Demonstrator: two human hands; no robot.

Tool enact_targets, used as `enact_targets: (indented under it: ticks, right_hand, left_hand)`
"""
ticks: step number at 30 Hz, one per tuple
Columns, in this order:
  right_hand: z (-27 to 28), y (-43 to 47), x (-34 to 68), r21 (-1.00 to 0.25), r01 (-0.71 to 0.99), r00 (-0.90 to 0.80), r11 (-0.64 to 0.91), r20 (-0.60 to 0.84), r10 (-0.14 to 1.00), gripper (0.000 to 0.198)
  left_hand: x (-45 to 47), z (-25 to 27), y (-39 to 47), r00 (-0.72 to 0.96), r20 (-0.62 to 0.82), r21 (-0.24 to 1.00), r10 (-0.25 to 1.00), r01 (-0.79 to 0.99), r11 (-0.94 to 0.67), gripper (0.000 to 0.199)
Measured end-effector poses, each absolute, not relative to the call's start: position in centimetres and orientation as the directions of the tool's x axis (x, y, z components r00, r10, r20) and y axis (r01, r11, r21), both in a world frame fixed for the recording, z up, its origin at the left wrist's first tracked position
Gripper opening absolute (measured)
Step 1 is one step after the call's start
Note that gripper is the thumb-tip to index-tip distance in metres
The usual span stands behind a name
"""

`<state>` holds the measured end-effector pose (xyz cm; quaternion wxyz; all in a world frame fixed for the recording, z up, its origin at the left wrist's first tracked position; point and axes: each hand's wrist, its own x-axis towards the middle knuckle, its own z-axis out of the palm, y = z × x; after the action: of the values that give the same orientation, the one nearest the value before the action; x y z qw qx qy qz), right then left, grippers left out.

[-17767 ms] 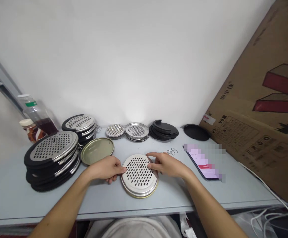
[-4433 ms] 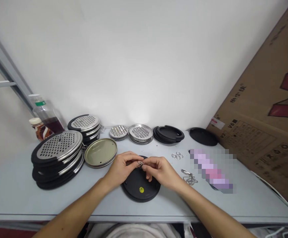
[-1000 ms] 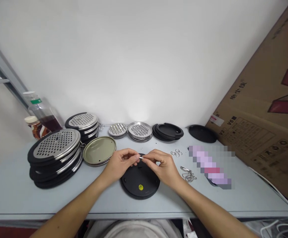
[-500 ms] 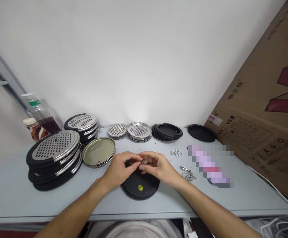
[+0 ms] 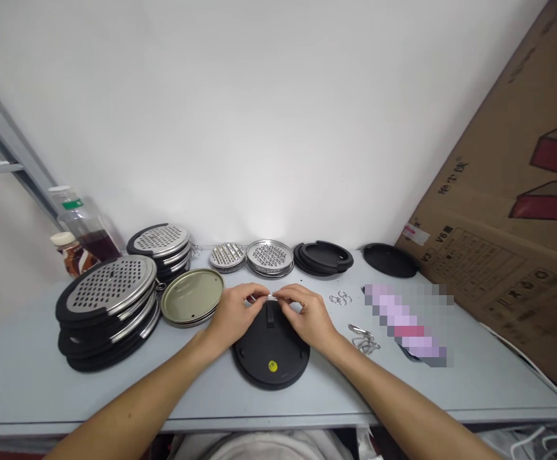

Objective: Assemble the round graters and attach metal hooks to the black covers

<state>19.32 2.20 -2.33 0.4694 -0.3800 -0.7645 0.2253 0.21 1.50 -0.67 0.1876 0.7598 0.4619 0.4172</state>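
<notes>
A black round disc (image 5: 271, 348) with a yellow round sticker and a short raised strap lies on the table in front of me. At its far edge my left hand (image 5: 237, 313) and my right hand (image 5: 307, 313) meet, fingertips pinched close together. Between them shows a bit of a small metal ring (image 5: 271, 297), mostly hidden by the fingers. To the right lie several loose metal rings (image 5: 340, 298) and, nearer me, a little heap of metal carabiners (image 5: 365, 340).
Stacks of round graters with black rims (image 5: 110, 287) stand at left, beside olive-coloured lids (image 5: 192, 297). Along the wall sit grater plates (image 5: 269, 257), black rims (image 5: 326, 257) and a black disc (image 5: 389, 260). Bottles (image 5: 84, 223) stand far left; a cardboard box (image 5: 499, 255) leans at right.
Both hands have moved slightly away from me to the disc's far edge, uncovering its strap. The pinched metal piece has moved with them. My view has shifted a little.
</notes>
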Motion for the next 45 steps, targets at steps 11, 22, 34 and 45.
enact_targets:
  ticks: [11,22,34,45]
  right_hand:
    - [-3.7,3.0,19.2,-0.641,0.456,-0.310,0.617,0.536,0.785,0.031]
    - [-4.3,3.2,19.2,-0.653,0.450,-0.331,0.609,0.512,0.793,0.037]
    - [-4.4,3.2,19.1,-0.613,0.485,-0.320,0.624,0.539,0.779,0.034]
    - [-4.3,3.1,19.0,-0.552,0.526,-0.344,0.647,0.558,0.755,0.032]
  left_hand:
    - [0.3,-2.2,1.9,0.241,0.477,0.616,0.845,0.594,-0.517,0.019]
    - [-0.1,-2.9,2.1,0.236,0.503,0.575,0.832,0.627,-0.525,0.016]
    - [-0.2,-3.0,2.0,0.245,0.526,0.554,0.815,0.628,-0.546,0.022]
    - [-0.3,-3.1,1.9,0.290,0.522,0.520,0.802,0.638,-0.568,0.025]
